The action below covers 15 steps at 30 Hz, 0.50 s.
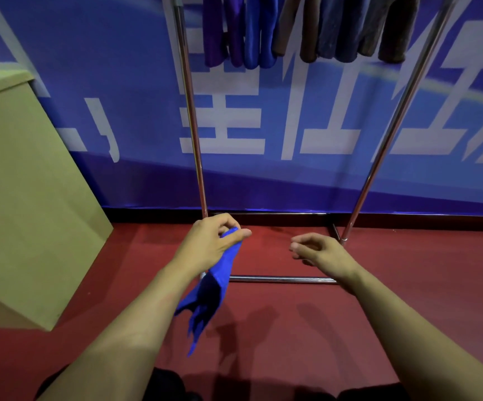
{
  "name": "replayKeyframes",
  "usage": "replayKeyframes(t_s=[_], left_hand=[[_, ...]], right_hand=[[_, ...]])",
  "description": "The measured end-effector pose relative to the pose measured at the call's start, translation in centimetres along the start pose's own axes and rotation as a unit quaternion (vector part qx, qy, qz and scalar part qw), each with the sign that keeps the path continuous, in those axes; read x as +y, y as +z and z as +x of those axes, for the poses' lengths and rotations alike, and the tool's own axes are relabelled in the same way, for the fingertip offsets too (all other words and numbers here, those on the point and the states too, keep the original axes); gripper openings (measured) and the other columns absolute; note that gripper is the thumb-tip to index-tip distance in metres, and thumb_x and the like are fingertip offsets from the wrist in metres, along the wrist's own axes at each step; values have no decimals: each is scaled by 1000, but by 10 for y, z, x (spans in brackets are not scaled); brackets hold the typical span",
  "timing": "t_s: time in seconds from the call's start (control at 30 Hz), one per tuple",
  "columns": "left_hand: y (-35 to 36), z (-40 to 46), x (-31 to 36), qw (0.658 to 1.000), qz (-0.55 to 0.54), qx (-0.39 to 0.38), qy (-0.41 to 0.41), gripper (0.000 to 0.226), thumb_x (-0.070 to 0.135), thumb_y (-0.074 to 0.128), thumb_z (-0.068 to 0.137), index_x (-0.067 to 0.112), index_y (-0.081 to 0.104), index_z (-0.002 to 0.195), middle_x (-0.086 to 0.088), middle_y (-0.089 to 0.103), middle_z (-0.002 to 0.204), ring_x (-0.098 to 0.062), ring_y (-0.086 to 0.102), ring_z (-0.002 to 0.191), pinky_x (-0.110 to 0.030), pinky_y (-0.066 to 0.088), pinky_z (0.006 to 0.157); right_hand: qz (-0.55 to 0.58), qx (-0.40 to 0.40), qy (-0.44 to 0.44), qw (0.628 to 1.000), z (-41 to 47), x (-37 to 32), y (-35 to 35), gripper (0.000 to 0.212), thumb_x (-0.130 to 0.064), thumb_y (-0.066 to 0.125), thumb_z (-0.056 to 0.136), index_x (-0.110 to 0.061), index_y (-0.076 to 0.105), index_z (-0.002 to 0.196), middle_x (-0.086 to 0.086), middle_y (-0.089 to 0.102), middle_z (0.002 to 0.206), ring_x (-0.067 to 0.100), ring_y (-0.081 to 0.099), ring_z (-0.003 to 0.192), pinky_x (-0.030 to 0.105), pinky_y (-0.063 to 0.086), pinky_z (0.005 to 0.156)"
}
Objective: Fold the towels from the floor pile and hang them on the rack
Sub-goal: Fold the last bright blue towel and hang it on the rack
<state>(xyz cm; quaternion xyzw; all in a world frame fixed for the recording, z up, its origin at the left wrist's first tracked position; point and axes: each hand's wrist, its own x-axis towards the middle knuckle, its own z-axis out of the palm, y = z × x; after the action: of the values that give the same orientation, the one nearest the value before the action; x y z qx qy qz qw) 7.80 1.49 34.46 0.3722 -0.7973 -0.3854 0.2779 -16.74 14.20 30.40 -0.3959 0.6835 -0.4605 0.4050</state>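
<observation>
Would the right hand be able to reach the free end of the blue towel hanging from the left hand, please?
Probably yes: the right hand holds nothing, and only bare floor shows between it and the blue towel pinched by the left hand.

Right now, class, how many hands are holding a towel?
1. The left hand pinches the blue towel, which dangles below it; the right hand is beside it, holding nothing.
</observation>
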Motion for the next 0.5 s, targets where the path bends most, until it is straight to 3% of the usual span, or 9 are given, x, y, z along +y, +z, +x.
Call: replayKeyframes(t_s=[0.1, 0.2, 0.3, 0.37, 0.5], left_hand=[[-11, -3, 6, 999, 11, -37, 28, 25, 48, 79, 81, 26, 67, 77, 5, 66, 58, -8, 53, 56, -32, 48, 64], [-15, -5, 13, 996, 33, -61, 63, 31, 58, 78, 76, 29, 69, 79, 3, 71, 69, -19, 64, 66, -38, 54, 72], [-16, -8, 20, 993, 30, -63, 93, 34, 63, 74, 73, 29, 70, 80, 2, 72, 74, -24, 67, 72, -42, 54, 73], [-16, -9, 27, 993, 23, -62, 103, 29, 56, 77, 75, 28, 71, 79, 3, 73, 74, -24, 67, 72, -42, 54, 72], [-19, -9, 39, 993, -41, -47, 99, 17, 35, 83, 78, 22, 73, 77, 5, 74, 75, -10, 68, 69, -29, 53, 72]], right_hand=[[-15, -66, -34, 997, -4, -7, 14, 30, -10, 76, 88, -7, 67, 117, 11, 74, 110, 11, 70, 98, 20, 55, 87], [-21, -128, -44, 991, -7, -7, 27, 46, -4, 80, 82, -9, 61, 124, 11, 71, 119, 12, 68, 108, 24, 54, 95], [-81, -183, -50, 978, -11, -6, 37, 68, -13, 86, 78, -19, 54, 137, -2, 65, 131, 2, 61, 120, 17, 46, 101], [-97, -211, -57, 971, -12, -5, 44, 76, -24, 89, 75, -20, 52, 141, -6, 61, 138, 3, 56, 128, 23, 44, 109], [-98, -249, -56, 962, -19, -8, 48, 45, -24, 85, 79, -14, 67, 119, 6, 72, 120, 18, 66, 114, 45, 51, 103]])
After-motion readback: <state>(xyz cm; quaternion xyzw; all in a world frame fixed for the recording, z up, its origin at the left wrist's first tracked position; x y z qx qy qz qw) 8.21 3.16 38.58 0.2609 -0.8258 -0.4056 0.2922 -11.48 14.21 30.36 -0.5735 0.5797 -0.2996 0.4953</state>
